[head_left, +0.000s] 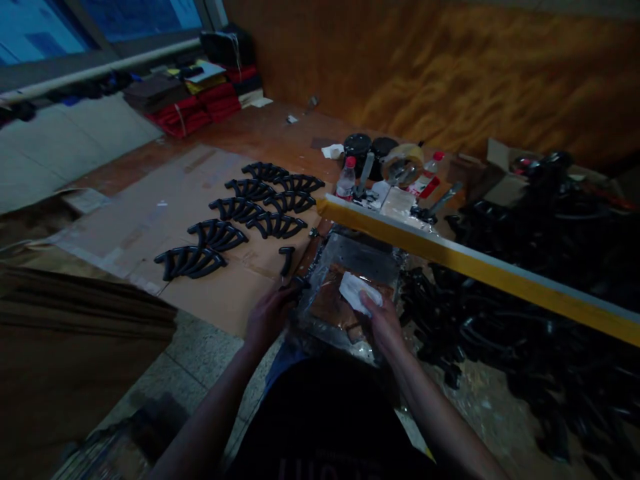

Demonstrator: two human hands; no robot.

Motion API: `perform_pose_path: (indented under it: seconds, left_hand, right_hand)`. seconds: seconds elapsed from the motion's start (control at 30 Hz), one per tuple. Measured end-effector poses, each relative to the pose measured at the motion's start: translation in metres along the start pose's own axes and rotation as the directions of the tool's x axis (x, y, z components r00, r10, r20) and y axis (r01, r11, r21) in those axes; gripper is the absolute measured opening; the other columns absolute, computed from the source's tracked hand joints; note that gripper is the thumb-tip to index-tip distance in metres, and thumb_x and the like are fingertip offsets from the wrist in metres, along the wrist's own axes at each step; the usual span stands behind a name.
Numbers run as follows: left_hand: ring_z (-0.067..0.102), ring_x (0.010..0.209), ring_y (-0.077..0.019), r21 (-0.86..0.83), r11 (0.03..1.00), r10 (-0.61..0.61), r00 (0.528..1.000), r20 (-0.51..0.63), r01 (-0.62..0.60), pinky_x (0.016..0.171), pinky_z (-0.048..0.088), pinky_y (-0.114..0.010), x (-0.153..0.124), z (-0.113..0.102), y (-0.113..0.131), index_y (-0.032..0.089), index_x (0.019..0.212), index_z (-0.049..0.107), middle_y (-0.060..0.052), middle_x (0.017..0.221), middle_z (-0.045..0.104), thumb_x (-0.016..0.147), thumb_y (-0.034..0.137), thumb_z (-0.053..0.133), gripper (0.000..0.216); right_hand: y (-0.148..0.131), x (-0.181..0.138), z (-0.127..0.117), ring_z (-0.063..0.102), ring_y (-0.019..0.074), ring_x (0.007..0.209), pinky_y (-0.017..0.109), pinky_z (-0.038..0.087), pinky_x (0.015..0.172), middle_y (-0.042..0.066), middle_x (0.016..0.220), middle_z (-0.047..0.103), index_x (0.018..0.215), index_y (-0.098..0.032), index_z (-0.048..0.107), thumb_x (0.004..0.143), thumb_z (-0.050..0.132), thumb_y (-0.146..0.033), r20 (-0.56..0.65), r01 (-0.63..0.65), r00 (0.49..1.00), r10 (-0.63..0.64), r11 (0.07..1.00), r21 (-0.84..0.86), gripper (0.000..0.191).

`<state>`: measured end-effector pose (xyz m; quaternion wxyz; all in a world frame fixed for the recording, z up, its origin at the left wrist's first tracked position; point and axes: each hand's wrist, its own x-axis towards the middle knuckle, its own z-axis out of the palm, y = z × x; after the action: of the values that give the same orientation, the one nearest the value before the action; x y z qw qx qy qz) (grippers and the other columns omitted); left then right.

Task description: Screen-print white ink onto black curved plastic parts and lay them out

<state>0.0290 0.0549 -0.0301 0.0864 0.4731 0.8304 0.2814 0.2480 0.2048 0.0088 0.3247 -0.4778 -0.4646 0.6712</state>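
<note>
My left hand (269, 319) is closed at the cardboard's near right edge, on a small black handle-shaped piece (299, 285) whose outline is dim. Just beyond it, a single black curved piece (287, 259) lies on the cardboard sheet (240, 293). My right hand (384, 320) grips a folded white wipe (356, 292) above a plastic-covered board (345, 250) with a brown patch. Whether the wipe touches the board is unclear. Black curved pieces (193, 261) lie fanned in several overlapping groups farther left on the cardboard.
A long yellow-edged bar (450, 257) crosses the right side. Loose black pieces (480, 327) are heaped beneath and behind it. Beyond stand a red-capped bottle (346, 179), a tape roll (403, 165) and dark tubs (357, 143). Stacked brown sheets (75, 333) stand at left.
</note>
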Motion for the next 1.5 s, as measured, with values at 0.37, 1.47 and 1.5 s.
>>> perform_pose_path:
  seconds: [0.37,1.47,1.5]
  left_hand:
    - [0.059,0.078,-0.0162,0.093,0.903,0.402,0.902,0.16,-0.419,0.07,0.049,-0.026,-0.017,0.03,0.025,0.022,0.113,0.067,-0.004,0.083,0.065,0.09,0.017,0.054,0.027]
    - [0.061,0.081,-0.0175,0.078,0.923,0.359,0.914,0.189,-0.378,0.075,0.05,-0.029,-0.016,0.028,0.028,0.021,0.107,0.069,-0.006,0.087,0.066,0.09,0.02,0.054,0.023]
    - [0.061,0.081,-0.0174,0.078,0.922,0.359,0.914,0.188,-0.379,0.075,0.051,-0.029,-0.015,0.027,0.028,0.022,0.107,0.069,-0.006,0.087,0.066,0.09,0.019,0.054,0.023]
  right_hand:
    - [0.035,0.011,0.025,0.043,0.0205,0.135,0.045,0.033,0.115,0.004,0.14,0.054,0.133,-0.023,0.058,0.08,0.045,-0.005,0.643,0.695,0.712,-0.283,0.412,-0.589,0.057]
    - [-0.015,-0.02,-0.036,0.064,0.0244,0.107,0.042,0.047,0.098,0.006,0.114,0.071,0.112,-0.023,0.071,0.083,0.049,-0.024,0.458,0.37,0.882,-0.114,0.768,-0.522,0.036]
    - [-0.017,-0.019,-0.044,0.066,0.0251,0.102,0.041,0.049,0.094,0.006,0.108,0.073,0.108,-0.021,0.072,0.083,0.053,-0.032,0.353,0.274,0.929,-0.108,0.844,-0.462,0.033]
